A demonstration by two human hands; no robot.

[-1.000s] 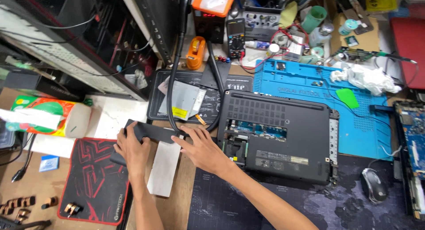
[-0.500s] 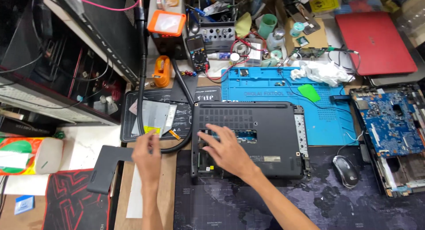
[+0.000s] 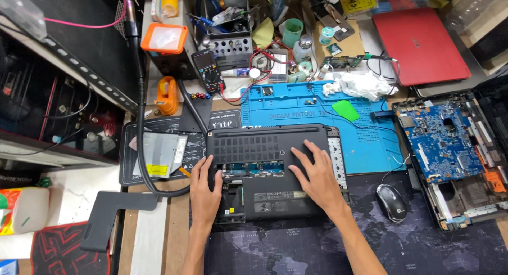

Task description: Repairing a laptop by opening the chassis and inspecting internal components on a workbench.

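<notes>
Half a second ago the left hand [image 3: 205,193] lay off to the side on the wooden bench, near the optical drive; now it has come over onto the left edge of the upturned black laptop [image 3: 275,172], and the view has drawn in closer over the bench. The right hand [image 3: 317,174] remains spread on the laptop's underside, shifted a little to its right half. Both hands lie flat and open, fingers splayed, palms pressing down on the case and grasping nothing; the forearms come up from the bottom of the view. The laptop lies bottom up between the hands on a dark desk mat [image 3: 296,248], its far edge overlapping the blue work mat [image 3: 312,103]. Just left of the left hand a thick black hose [image 3: 140,127] curves round a silver optical drive [image 3: 159,154], and further down on that side lies a black L-shaped panel [image 3: 114,217]. Right of the right hand sits a black mouse [image 3: 392,202], and beyond it a bared blue circuit board [image 3: 444,142] in an opened case. A red laptop [image 3: 418,42] lies well beyond, at the far right.
</notes>
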